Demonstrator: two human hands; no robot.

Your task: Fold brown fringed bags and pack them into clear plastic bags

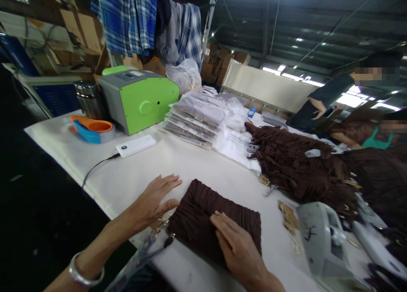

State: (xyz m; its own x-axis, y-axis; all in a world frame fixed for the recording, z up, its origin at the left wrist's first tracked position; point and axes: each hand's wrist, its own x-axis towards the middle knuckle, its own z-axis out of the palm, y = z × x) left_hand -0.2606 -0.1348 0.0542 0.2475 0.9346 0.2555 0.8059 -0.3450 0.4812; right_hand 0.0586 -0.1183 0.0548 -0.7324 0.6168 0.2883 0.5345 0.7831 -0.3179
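A dark brown pleated bag (203, 211) lies flat near the table's front edge. On its right part rests my right hand (237, 245), palm down, fingers stretched out and lying together. My left hand (159, 198) hovers at the bag's left side, thumb and fingers spread, with nothing in it. Beneath that hand, a gold chain (161, 225) and a strap in clear wrapping hang from the bag's left corner over the table edge.
Behind stand a green and grey machine (149, 101), a steel flask (90, 99), stacked plastic-wrapped packets (193, 120) and a white power bank (136, 146). To the right are piled brown fringed bags (295, 160) and a grey tape dispenser (321, 237). Two people are at the far right.
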